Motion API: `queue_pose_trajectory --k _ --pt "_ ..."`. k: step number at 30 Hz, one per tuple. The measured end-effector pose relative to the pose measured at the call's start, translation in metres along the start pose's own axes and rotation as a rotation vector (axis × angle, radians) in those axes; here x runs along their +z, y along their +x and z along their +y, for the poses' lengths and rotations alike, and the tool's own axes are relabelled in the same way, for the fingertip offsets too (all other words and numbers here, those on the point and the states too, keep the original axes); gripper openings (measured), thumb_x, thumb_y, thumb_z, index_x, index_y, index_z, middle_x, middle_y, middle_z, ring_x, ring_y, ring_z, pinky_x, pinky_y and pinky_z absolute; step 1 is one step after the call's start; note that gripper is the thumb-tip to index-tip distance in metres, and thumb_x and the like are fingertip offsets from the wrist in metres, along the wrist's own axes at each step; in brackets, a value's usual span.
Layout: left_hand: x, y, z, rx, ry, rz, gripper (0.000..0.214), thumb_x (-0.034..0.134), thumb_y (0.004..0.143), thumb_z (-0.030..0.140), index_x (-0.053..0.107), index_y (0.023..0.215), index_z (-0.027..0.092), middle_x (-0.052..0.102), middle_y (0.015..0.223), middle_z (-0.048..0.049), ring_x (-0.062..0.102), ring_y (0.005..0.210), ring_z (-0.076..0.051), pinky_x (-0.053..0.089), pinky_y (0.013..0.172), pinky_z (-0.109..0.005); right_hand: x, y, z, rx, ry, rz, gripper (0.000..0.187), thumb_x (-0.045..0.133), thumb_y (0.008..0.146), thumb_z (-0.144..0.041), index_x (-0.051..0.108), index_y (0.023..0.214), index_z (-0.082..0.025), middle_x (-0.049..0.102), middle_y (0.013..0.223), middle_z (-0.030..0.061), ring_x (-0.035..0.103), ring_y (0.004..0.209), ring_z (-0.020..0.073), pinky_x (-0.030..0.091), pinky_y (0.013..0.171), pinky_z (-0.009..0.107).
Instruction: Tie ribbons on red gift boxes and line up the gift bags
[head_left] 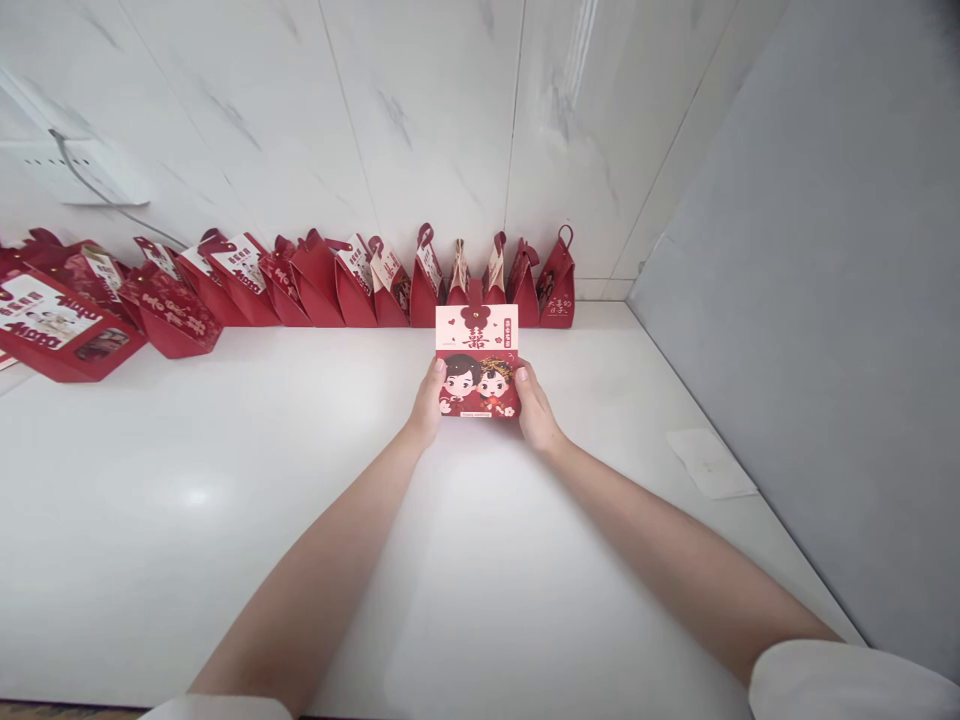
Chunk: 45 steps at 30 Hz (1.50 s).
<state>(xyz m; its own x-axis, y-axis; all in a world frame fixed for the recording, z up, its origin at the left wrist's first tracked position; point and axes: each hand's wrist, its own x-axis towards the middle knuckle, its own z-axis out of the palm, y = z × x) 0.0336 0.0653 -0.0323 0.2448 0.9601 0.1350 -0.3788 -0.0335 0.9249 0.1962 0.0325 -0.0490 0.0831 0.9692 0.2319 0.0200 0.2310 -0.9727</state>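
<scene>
A red and pink gift box (478, 360) printed with a cartoon couple stands on the white table (225, 480) in front of me. My left hand (428, 403) grips its left side with the thumb on the front face. My right hand (535, 406) grips its right side the same way. Both arms reach straight out from the near edge.
A row of several red gift bags (360, 285) with handles lines the marble wall, from the far left to about the middle. A larger red box (56, 325) lies at the left. A white paper scrap (710, 462) lies by the grey right wall (825, 350).
</scene>
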Motion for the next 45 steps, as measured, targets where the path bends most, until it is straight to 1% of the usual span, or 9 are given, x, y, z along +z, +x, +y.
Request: queue_pose_trajectory --k 3,7,13,20,29,38,42,44,45 --pt "0.001 0.0004 -0.0015 -0.039 -0.025 0.024 0.064 0.045 0.09 0.068 0.062 0.125 0.017 0.067 0.127 -0.012 0.06 0.123 -0.032 0.048 0.106 -0.048 0.0 -0.0012 -0.0032 0.027 0.043 0.024 0.059 0.036 0.094 -0.07 0.052 0.13 -0.026 0.066 0.13 0.0048 0.063 0.117 0.0249 0.048 0.103 0.042" --pt "0.0001 0.0018 -0.0042 -0.036 -0.01 0.052 0.063 0.048 0.088 0.068 0.065 0.122 0.017 0.068 0.126 -0.0117 0.061 0.122 -0.033 0.049 0.106 -0.05 -0.001 -0.0006 -0.0049 0.037 0.017 0.041 0.058 0.035 0.095 -0.068 0.054 0.128 -0.025 0.066 0.129 0.0046 0.061 0.119 0.0248 0.045 0.106 0.042" --pt "-0.0018 0.0019 -0.0048 -0.039 0.027 0.042 0.062 0.047 0.09 0.067 0.066 0.12 0.016 0.068 0.127 -0.0121 0.061 0.122 -0.032 0.048 0.106 -0.048 -0.0018 0.0011 -0.0044 0.046 0.008 0.048 0.057 0.035 0.095 -0.068 0.056 0.125 -0.024 0.067 0.127 0.0051 0.061 0.118 0.0249 0.045 0.105 0.042" --pt "-0.0022 0.001 -0.0043 -0.02 0.036 0.016 0.061 0.046 0.092 0.064 0.06 0.13 0.017 0.067 0.128 -0.0116 0.057 0.127 -0.03 0.043 0.11 -0.047 -0.0017 0.0018 -0.0051 0.061 0.019 0.051 0.055 0.038 0.094 -0.068 0.057 0.12 -0.024 0.069 0.123 0.0055 0.061 0.117 0.0253 0.045 0.105 0.042" --pt "-0.0023 0.0013 -0.0051 -0.014 0.034 0.026 0.062 0.049 0.09 0.065 0.061 0.128 0.017 0.068 0.126 -0.0117 0.059 0.125 -0.031 0.042 0.11 -0.047 -0.0018 0.0018 -0.0062 0.077 0.015 0.055 0.055 0.038 0.093 -0.068 0.057 0.118 -0.023 0.07 0.119 0.0055 0.062 0.115 0.0251 0.045 0.103 0.041" --pt "-0.0021 0.0018 -0.0055 -0.031 0.01 0.036 0.06 0.051 0.09 0.064 0.063 0.127 0.018 0.068 0.126 -0.0114 0.057 0.127 -0.032 0.042 0.11 -0.046 -0.0025 0.0008 -0.0083 0.077 0.008 0.053 0.054 0.038 0.094 -0.068 0.056 0.12 -0.023 0.069 0.122 0.0058 0.061 0.116 0.0252 0.044 0.103 0.041" --pt "-0.0025 0.0011 -0.0045 -0.018 0.015 0.042 0.057 0.051 0.09 0.062 0.063 0.125 0.018 0.069 0.125 -0.0112 0.06 0.123 -0.03 0.045 0.106 -0.044 -0.0023 0.0016 -0.0062 0.08 0.016 0.053 0.055 0.04 0.093 -0.069 0.057 0.119 -0.024 0.068 0.122 0.0061 0.061 0.116 0.0259 0.046 0.102 0.042" --pt "-0.0045 0.0002 -0.002 -0.002 0.029 0.052 0.052 0.061 0.087 0.055 0.063 0.123 0.019 0.069 0.123 -0.01 0.064 0.116 -0.03 0.05 0.1 -0.042 -0.0017 0.0024 -0.005 0.063 0.04 0.048 0.058 0.039 0.093 -0.069 0.055 0.123 -0.023 0.066 0.126 0.007 0.061 0.116 0.0261 0.048 0.099 0.041" --pt "-0.0056 -0.0002 -0.0002 -0.022 0.029 0.055 0.051 0.065 0.084 0.051 0.063 0.123 0.02 0.071 0.12 -0.0092 0.067 0.108 -0.029 0.053 0.093 -0.041 -0.0015 0.0028 -0.0044 0.051 0.051 0.038 0.062 0.035 0.093 -0.07 0.052 0.129 -0.023 0.066 0.127 0.0077 0.063 0.114 0.0261 0.051 0.095 0.041"
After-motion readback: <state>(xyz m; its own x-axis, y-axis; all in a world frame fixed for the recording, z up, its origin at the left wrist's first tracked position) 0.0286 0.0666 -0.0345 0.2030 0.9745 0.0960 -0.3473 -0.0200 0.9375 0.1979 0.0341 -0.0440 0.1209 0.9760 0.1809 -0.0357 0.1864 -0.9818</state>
